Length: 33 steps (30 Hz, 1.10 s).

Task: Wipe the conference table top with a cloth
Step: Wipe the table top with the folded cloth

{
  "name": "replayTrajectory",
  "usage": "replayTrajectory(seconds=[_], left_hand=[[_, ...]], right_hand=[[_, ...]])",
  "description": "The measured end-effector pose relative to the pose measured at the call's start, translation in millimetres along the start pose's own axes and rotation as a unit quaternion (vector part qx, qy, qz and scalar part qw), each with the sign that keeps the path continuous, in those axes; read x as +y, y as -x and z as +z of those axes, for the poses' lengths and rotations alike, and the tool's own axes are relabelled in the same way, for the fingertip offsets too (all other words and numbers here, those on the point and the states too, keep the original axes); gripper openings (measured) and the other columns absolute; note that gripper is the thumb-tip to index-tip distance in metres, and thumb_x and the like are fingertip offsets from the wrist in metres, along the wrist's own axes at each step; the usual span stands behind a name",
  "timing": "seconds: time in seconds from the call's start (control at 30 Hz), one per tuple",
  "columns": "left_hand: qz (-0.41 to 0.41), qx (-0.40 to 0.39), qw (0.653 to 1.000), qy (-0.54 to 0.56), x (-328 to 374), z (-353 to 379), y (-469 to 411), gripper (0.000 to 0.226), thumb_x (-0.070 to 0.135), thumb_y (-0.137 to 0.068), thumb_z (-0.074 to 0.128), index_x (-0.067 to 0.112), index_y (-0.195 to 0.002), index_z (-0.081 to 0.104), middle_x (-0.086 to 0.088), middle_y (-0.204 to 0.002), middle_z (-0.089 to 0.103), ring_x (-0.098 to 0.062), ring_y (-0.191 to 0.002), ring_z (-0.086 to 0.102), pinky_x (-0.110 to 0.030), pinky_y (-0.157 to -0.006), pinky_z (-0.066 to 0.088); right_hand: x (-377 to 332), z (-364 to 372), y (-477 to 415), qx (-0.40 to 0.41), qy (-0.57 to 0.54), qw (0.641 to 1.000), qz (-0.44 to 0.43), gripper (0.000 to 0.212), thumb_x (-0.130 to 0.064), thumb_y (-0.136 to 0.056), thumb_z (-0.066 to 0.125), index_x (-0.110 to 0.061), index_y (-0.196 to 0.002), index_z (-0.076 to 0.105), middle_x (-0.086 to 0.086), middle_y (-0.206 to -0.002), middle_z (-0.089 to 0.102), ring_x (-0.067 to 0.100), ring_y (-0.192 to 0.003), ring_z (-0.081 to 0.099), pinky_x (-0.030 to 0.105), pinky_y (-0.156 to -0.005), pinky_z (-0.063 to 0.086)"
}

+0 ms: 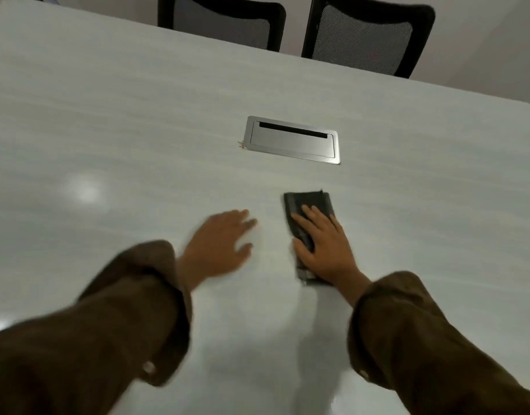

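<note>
Dim, flat indoor light with a grey-green cast. Source is overhead: soft round glare spot on the table top (84,190) left of centre, and a second bright patch at the lower-left edge. Diffuse shadows pool on the table beneath both forearms. Left hand (219,244) and left sleeve (108,324) are motion-smeared; right hand (326,247) is fairly sharp. The dark cloth (305,205) loses most texture. The metal cable hatch (290,139) is crispest, with a dull sheen. Wide-angle bowing: the far table edge curves and the chairs (368,37) lean. Overall soft.
</note>
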<state>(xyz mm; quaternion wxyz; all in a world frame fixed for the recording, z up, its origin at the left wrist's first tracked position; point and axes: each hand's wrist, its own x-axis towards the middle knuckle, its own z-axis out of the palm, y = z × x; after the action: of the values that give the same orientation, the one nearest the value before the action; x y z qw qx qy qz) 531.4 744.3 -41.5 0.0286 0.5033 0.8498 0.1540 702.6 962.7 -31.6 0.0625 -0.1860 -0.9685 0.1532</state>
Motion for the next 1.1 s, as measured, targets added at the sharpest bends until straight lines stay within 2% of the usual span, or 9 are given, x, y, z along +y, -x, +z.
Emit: replayTrajectory(seconds=[0.13, 0.23, 0.4, 0.6, 0.77, 0.87, 0.97, 1.03, 1.1], left_hand=[[-0.125, 0.041, 0.991, -0.037, -80, -26, 34, 0.065, 0.055, -0.091, 0.041, 0.016, -0.143, 0.050, -0.015, -0.148, 0.047, -0.036, -0.136, 0.044, -0.048, -0.110, 0.035], [-0.153, 0.054, 0.986, -0.029, -87, -28, 44, 0.065, 0.053, -0.091, 0.041, 0.019, -0.146, 0.045, -0.011, -0.153, 0.041, -0.030, -0.144, 0.034, -0.047, -0.115, 0.027], [-0.149, 0.064, 0.986, -0.030, -88, -21, 41, 0.065, 0.053, -0.090, 0.039, 0.019, -0.145, 0.046, -0.009, -0.153, 0.042, -0.028, -0.144, 0.034, -0.047, -0.115, 0.030], [-0.155, 0.052, 0.986, -0.013, -85, -28, 43, 0.066, 0.055, -0.091, 0.037, 0.022, -0.147, 0.043, -0.005, -0.156, 0.038, -0.023, -0.146, 0.029, -0.043, -0.118, 0.026], [-0.168, 0.066, 0.984, 0.000, -90, -21, 42, 0.066, 0.057, -0.091, 0.037, 0.025, -0.148, 0.043, 0.001, -0.157, 0.035, -0.017, -0.148, 0.026, -0.039, -0.120, 0.022], [-0.176, 0.072, 0.982, 0.007, -90, -19, 42, 0.065, 0.056, -0.091, 0.038, 0.025, -0.147, 0.043, 0.002, -0.157, 0.035, -0.014, -0.148, 0.025, -0.037, -0.120, 0.021], [-0.177, 0.077, 0.981, 0.013, -88, -22, 42, 0.063, 0.054, -0.091, 0.039, 0.025, -0.147, 0.043, 0.003, -0.157, 0.035, -0.013, -0.148, 0.025, -0.036, -0.120, 0.022], [-0.177, 0.071, 0.982, 0.013, -88, -23, 42, 0.063, 0.053, -0.092, 0.040, 0.025, -0.148, 0.043, 0.004, -0.157, 0.034, -0.013, -0.148, 0.024, -0.037, -0.120, 0.022], [-0.183, 0.067, 0.981, 0.015, -89, -22, 42, 0.063, 0.052, -0.092, 0.041, 0.026, -0.149, 0.041, 0.005, -0.158, 0.033, -0.012, -0.149, 0.023, -0.039, -0.120, 0.023]], right_hand=[[33, -11, 27, 0.053, 0.000, 0.996, 0.075, 0.060, -0.052, -0.087, 0.047, -0.026, -0.141, 0.055, 0.002, -0.152, 0.047, 0.021, -0.143, 0.039, 0.043, -0.116, 0.030], [49, -12, -15, 0.060, 0.025, 0.990, 0.126, 0.065, -0.057, -0.087, 0.041, -0.028, -0.144, 0.050, 0.000, -0.155, 0.042, 0.020, -0.146, 0.032, 0.044, -0.118, 0.024], [32, 5, -106, 0.054, 0.050, 0.986, 0.150, 0.067, -0.057, -0.089, 0.040, -0.027, -0.149, 0.042, 0.002, -0.160, 0.033, 0.023, -0.149, 0.025, 0.049, -0.122, 0.017], [16, 4, -55, -0.005, -0.004, 0.999, -0.040, 0.061, -0.055, -0.089, 0.045, -0.031, -0.146, 0.047, -0.005, -0.157, 0.039, 0.012, -0.149, 0.027, 0.042, -0.123, 0.019], [52, -6, -99, 0.028, 0.015, 1.000, 0.005, 0.065, -0.059, -0.087, 0.044, -0.030, -0.144, 0.050, -0.004, -0.156, 0.041, 0.015, -0.147, 0.031, 0.046, -0.120, 0.025], [12, 15, -140, 0.028, 0.022, 0.998, 0.055, 0.068, -0.060, -0.086, 0.038, -0.029, -0.146, 0.047, -0.001, -0.159, 0.037, 0.019, -0.149, 0.026, 0.048, -0.121, 0.017], [-36, 31, -123, -0.005, -0.004, 0.999, -0.035, 0.065, -0.057, -0.089, 0.039, -0.028, -0.146, 0.048, 0.000, -0.157, 0.039, 0.021, -0.149, 0.028, 0.052, -0.122, 0.018], [-38, 30, -95, -0.023, -0.039, 0.992, -0.120, 0.058, -0.051, -0.090, 0.048, -0.026, -0.142, 0.053, -0.002, -0.154, 0.044, 0.017, -0.147, 0.031, 0.050, -0.121, 0.022], [-22, 25, -82, -0.017, -0.077, 0.987, -0.139, 0.053, -0.045, -0.089, 0.054, -0.025, -0.138, 0.058, -0.003, -0.150, 0.049, 0.014, -0.145, 0.036, 0.049, -0.120, 0.027]])
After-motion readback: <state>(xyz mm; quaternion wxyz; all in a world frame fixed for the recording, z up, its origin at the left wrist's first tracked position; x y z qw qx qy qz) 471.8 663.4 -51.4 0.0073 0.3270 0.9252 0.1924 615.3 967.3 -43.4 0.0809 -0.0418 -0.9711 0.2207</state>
